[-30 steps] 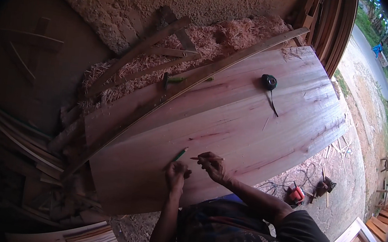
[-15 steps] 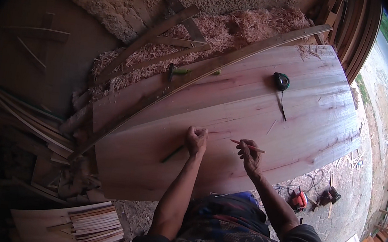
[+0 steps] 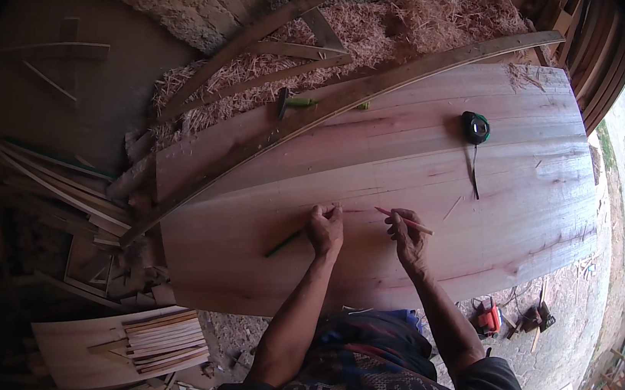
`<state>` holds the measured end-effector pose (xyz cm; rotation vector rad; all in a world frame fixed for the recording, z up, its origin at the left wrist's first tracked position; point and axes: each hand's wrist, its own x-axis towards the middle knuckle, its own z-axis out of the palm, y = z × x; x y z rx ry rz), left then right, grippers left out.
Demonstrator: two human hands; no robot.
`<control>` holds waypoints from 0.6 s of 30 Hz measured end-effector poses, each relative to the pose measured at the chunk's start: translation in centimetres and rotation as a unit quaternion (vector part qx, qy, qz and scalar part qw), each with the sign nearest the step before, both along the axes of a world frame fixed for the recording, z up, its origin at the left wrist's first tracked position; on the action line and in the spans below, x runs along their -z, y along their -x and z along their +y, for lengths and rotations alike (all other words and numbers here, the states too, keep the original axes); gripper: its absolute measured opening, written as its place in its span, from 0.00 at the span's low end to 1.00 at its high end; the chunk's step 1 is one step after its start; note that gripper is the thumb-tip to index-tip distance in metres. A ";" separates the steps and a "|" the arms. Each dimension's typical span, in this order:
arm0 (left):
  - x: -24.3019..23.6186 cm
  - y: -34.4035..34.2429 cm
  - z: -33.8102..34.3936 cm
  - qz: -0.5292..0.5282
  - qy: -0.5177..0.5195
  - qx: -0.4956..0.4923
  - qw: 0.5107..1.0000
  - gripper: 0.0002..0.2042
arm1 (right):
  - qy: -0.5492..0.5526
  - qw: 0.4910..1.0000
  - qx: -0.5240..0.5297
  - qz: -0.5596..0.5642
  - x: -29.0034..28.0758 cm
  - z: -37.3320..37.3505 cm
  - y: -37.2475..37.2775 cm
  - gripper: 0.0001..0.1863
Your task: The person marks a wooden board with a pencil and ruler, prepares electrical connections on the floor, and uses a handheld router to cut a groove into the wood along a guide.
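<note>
A large pale, pink-streaked wooden panel [image 3: 495, 216] lies in front of me. My left hand [image 3: 324, 227] is pinched closed above it; what it holds, if anything, is too small to make out. A green pencil [image 3: 280, 245] lies just left of that hand. My right hand [image 3: 411, 245] grips a reddish pencil [image 3: 424, 228], its tip pointing left toward my left fingertips. Farther back on the panel rests a black-and-green tape measure [image 3: 476, 127] with its strap hanging down. A green-handled tool [image 3: 300, 102], perhaps a hammer, lies beside a long wooden strip [image 3: 363, 85] crossing the panel.
Wood shavings [image 3: 425, 15] and crossed offcuts [image 3: 283, 49] lie behind the panel. Curved slats [image 3: 60, 174] are piled at left, a bundle of strips [image 3: 161, 339] lower left. A red power tool [image 3: 489, 317] sits on the ground at right; stacked boards [image 3: 597, 66] stand upper right.
Both hands have moved up and right across the panel. My left hand has left the green pencil lying on the wood and is now pinched near the reddish pencil's tip.
</note>
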<state>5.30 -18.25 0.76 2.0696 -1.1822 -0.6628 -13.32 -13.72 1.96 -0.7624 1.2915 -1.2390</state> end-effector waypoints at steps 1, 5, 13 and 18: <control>0.1 0.0 0.0 0.000 0.007 -0.005 1.000 0.14 | -0.001 1.000 -0.001 -0.005 0.1 -0.2 0.0 0.19; 0.9 -0.3 -0.3 -0.023 -0.002 -0.013 1.000 0.16 | 0.001 0.999 -0.017 -0.029 0.6 -0.9 0.0 0.18; 1.0 -0.1 -0.6 -0.014 -0.002 -0.023 1.000 0.16 | 0.000 0.999 -0.041 -0.012 0.8 -1.7 0.2 0.17; 1.4 -0.6 -0.9 0.019 -0.030 -0.030 0.999 0.14 | 0.051 0.995 -0.080 0.014 0.4 -1.9 0.2 0.15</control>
